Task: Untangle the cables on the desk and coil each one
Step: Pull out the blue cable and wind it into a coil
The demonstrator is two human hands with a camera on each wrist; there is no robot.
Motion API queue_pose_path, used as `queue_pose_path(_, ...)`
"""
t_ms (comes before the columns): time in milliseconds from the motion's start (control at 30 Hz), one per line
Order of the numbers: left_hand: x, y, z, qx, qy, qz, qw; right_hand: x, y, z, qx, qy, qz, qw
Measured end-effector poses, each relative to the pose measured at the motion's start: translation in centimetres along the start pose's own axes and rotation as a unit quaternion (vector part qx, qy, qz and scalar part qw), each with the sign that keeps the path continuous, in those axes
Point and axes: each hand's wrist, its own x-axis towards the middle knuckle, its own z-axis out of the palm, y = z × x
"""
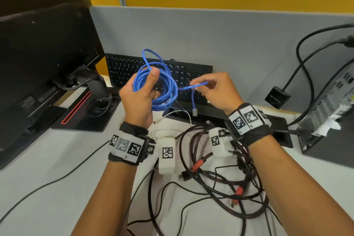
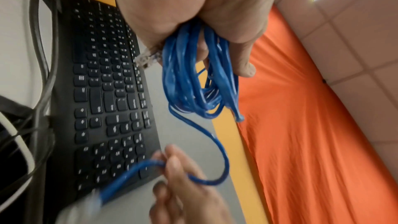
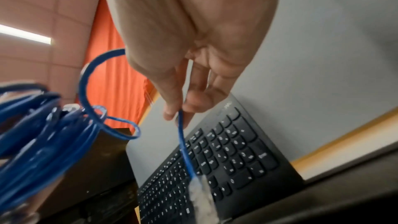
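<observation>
The left hand (image 1: 140, 99) grips a bundled coil of thin blue network cable (image 1: 164, 90), raised above the black keyboard (image 1: 191, 74). The right hand (image 1: 216, 90), just beside it, pinches the cable's loose tail, whose clear plastic plug (image 1: 194, 111) dangles below over the white desk (image 1: 57, 188).

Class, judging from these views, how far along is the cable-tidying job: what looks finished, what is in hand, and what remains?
Done: most of the thin blue network cable is wound into loops gripped by the left hand.
In hand: the right hand pinches its loose tail, with the clear plug dangling.
Left: the dark braided cable with red ends, thin black cables and white cable still lie tangled on the white desk.
</observation>
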Motion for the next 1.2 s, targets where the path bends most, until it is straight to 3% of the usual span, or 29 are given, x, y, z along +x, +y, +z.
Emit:
queue_pose_path(200, 2.0, 0.9, -3.0, 0.012, 0.093, 0.029, 0.995, -2.1, 0.3, -1.3, 0.075, -0.198, -0.008, 0.977)
queue_pose_path(300, 2.1, 1.4, -3.7, 0.096, 0.061, 0.072, 0.991, -2.4, -0.5, -1.0, 0.103, -0.299, -0.023, 0.949)
queue_pose_path(367, 2.0, 1.7, -3.6, 0.161, 0.019, 0.113, 0.98, -2.2, -1.0, -0.5, 0.095, -0.326, -0.013, 0.94)
queue_pose_path(500, 1.7, 2.0, -3.1, 0.271, -0.041, 0.171, 0.946, -1.7, -1.6, 0.4, -0.098, -0.308, -0.07, 0.944)
queue_pose_path(600, 1.5, 2.6, -2.9, 0.295, -0.058, 0.191, 0.934, -1.6, -1.4, 0.0, -0.245, -0.322, -0.073, 0.911)
queue_pose_path(667, 1.3, 2.9, -2.7, 0.277, -0.073, 0.185, 0.94, -1.6, -1.1, -0.1, -0.308, -0.289, -0.069, 0.904)
queue_pose_path(800, 0.2, 3.2, -1.0, 0.199, -0.112, 0.145, 0.963, -1.0, -1.1, 0.2, -0.344, -0.054, -0.077, 0.934)
queue_pose_path(867, -0.5, 3.0, 0.1, 0.154, -0.134, 0.115, 0.972, -0.6, -1.5, 0.5, -0.287, 0.04, -0.078, 0.954)
queue_pose_path(933, -1.2, 2.6, 1.1, 0.101, -0.152, 0.079, 0.98, -0.1, -1.8, 0.6, -0.117, 0.1, -0.025, 0.988)
queue_pose_path(1033, -2.0, 1.9, 2.3, 0.054, -0.166, 0.027, 0.984, 0.0, -2.5, 0.5, 0.151, 0.139, 0.051, 0.977)
queue_pose_path(1200, -2.5, 1.5, 2.9, 0.039, -0.154, -0.016, 0.987, 0.3, -2.5, -0.9, 0.277, 0.11, 0.078, 0.951)
